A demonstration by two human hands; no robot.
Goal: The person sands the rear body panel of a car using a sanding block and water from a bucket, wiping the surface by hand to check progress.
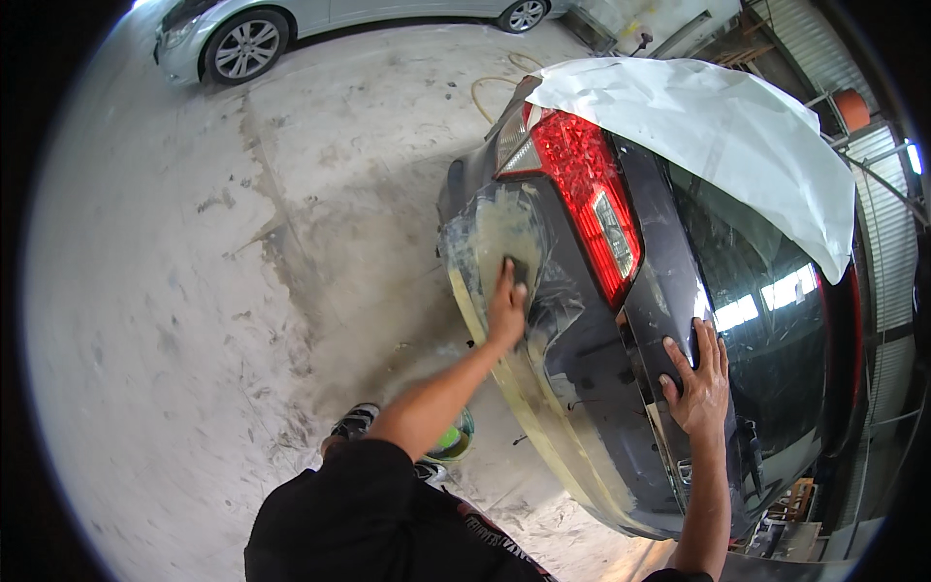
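Note:
My left hand (506, 308) presses a small dark sanding pad (521, 266), mostly hidden under the fingers, against a beige filler patch (504, 225). This patch lies on the rear corner of a dark grey car's bumper (582, 451), below the red tail light (592, 199). A pale sanded strip runs along the bumper's edge. Resting on the trunk lid (662, 281), my right hand (700, 386) is open with its fingers spread, close to the rear window (756, 281). Nothing shows in that hand.
A white sheet (693, 121) drapes over the car's side and part of its rear window. By my feet stands a bucket (456, 438) with something green in it. A silver car (320, 21) and a yellowish hose (477, 95) are beyond, on the dusty floor (165, 291).

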